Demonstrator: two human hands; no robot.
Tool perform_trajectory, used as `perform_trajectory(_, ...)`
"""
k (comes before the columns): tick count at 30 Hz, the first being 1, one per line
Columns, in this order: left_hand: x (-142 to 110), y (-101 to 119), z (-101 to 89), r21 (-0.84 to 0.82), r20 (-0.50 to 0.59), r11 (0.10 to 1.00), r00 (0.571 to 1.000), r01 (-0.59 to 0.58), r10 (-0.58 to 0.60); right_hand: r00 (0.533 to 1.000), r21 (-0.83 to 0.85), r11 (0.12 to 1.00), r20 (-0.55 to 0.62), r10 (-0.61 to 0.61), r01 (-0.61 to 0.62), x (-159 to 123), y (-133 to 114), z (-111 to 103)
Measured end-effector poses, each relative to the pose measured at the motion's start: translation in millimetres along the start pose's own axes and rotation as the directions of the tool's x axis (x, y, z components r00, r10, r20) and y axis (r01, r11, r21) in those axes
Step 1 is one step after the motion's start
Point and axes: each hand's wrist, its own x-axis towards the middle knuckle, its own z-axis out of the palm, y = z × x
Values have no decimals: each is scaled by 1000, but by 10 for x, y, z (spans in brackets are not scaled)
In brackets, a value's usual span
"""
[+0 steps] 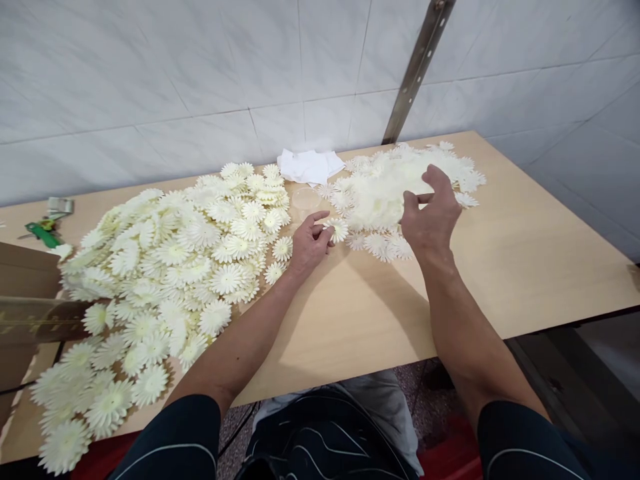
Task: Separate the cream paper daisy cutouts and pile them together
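Observation:
My left hand (pixel 310 241) rests on the wooden table (pixel 525 253) and pinches a white daisy-shaped flower piece (pixel 339 230) between thumb and fingers. My right hand (pixel 431 215) hovers just above the near edge of the right pile of flat white flower pieces (pixel 395 183), fingers curled and apart, holding nothing I can see. A much larger heap of layered white flowers (pixel 165 267) covers the table's left half, its edge touching my left wrist area.
A small clear plastic cup (pixel 305 199) stands between the two piles, with a crumpled white bag (pixel 310 165) behind it at the tiled wall. A green tool (pixel 43 231) lies far left. A cardboard box (pixel 25 293) overlaps the left edge.

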Motion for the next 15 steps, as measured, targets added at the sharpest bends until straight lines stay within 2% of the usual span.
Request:
perform_trajectory(2,2,-3,12,-13,-16,999,999,30,-30,997,-83,994,-35,-73,70,-23,-18,-6)
perform_trajectory(3,3,-4,18,-26,-28,999,999,41,-41,997,-74,995,-1,-72,72,-61,-53,20)
perform_trajectory(5,5,-4,28,-54,-52,998,998,45,-48,984,4,1000,175,-20,20,-179,-157,119)
perform_trajectory(7,5,2,32,-64,-64,998,998,26,-31,915,59,996,401,34,-63,-311,-268,240)
perform_trajectory(9,1,12,29,-49,-57,999,998,-3,1,841,68,990,537,71,-127,-417,-355,335)
perform_trajectory(12,-8,28,21,-16,-40,999,999,-34,33,777,59,979,619,119,-197,-487,-416,386)
perform_trajectory(15,-14,32,16,1,-38,999,999,-34,34,751,33,969,639,169,-246,-488,-421,382)
